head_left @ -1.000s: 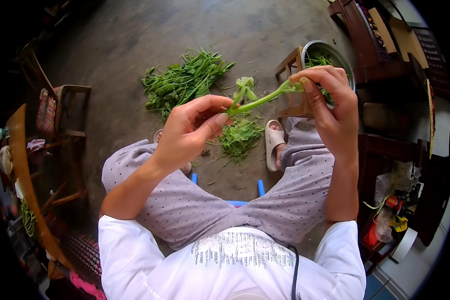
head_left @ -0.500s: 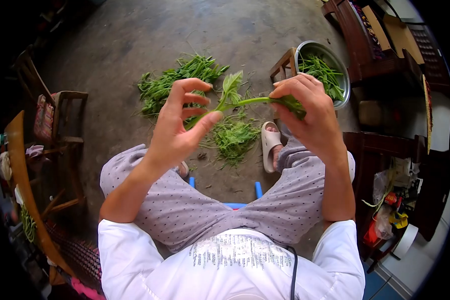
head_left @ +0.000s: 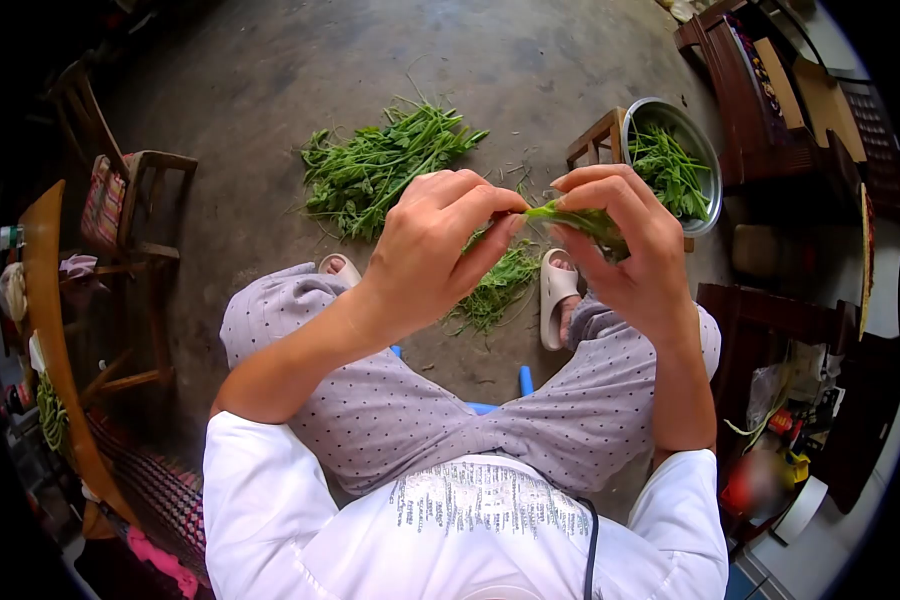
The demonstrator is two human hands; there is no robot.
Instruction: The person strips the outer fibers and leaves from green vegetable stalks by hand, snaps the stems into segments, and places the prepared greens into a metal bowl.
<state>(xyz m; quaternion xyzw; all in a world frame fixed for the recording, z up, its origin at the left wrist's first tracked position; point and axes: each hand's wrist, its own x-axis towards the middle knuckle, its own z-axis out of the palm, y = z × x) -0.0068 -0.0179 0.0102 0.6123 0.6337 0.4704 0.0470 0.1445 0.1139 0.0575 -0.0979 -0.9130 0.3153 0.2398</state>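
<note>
In front of my lap both hands are raised close together around a leafy green stem (head_left: 595, 222). The thumb and forefinger of my left hand (head_left: 420, 235) pinch its left tip. Within the curled fingers of my right hand (head_left: 640, 235) lies the leafy part, partly hidden by them. Beyond my left hand a large pile of leafy greens (head_left: 385, 165) rests on the floor. Under the hands is a smaller heap of thin green scraps (head_left: 495, 290), half covered by my left hand. Trimmed green stems (head_left: 665, 165) fill part of a metal basin (head_left: 715, 185) at the right.
The basin sits on a small wooden stool (head_left: 595, 138). To the left stands a wooden chair (head_left: 160, 165) with a patterned seat. Dark wooden furniture (head_left: 725, 90) lines the right side. My sandalled foot (head_left: 560, 300) is beside the scraps.
My left hand has moved right, turned over, and closed on the stem near my right hand. The upright leaf and bare stretch of stem between the hands no longer show. The view has shifted slightly.
</note>
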